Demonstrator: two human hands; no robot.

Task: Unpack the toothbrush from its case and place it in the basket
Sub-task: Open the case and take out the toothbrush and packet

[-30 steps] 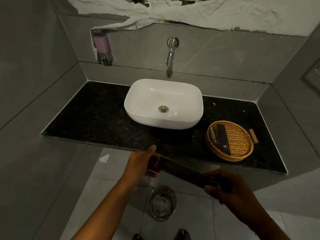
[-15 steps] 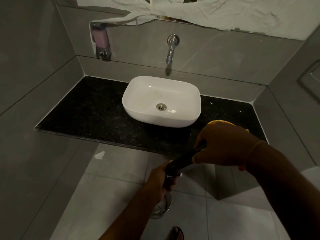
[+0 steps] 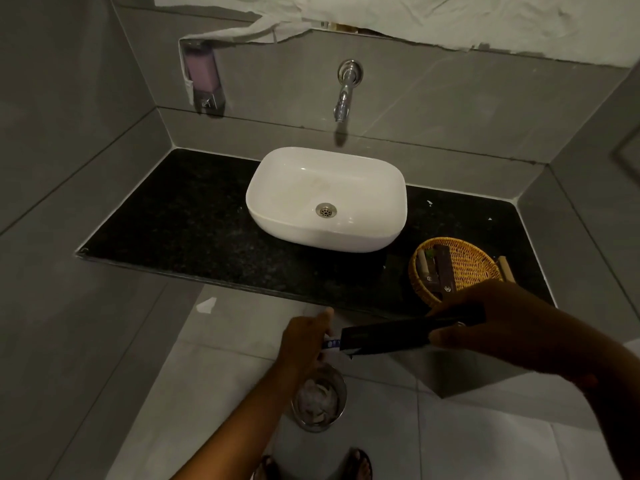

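A long dark toothbrush case (image 3: 388,337) is held level in front of the counter's edge. My right hand (image 3: 485,323) grips its right end. My left hand (image 3: 304,336) pinches a small white-and-blue piece (image 3: 331,342) sticking out of the case's open left end; I cannot tell whether it is the toothbrush or its wrapper. The round wicker basket (image 3: 471,261) sits on the black counter at the right, just beyond my right hand, with a few dark packets lying in its left half.
A white basin (image 3: 325,199) stands mid-counter under a wall tap (image 3: 344,95). A soap dispenser (image 3: 201,77) hangs on the wall at the left. A steel bin (image 3: 318,400) with crumpled paper stands on the floor below my hands. A paper scrap (image 3: 206,304) lies on the tiles.
My right hand dropped from in front of the basket, uncovering it. The case went from tilted to level, and a white-and-blue piece now shows at its left end in my left hand.
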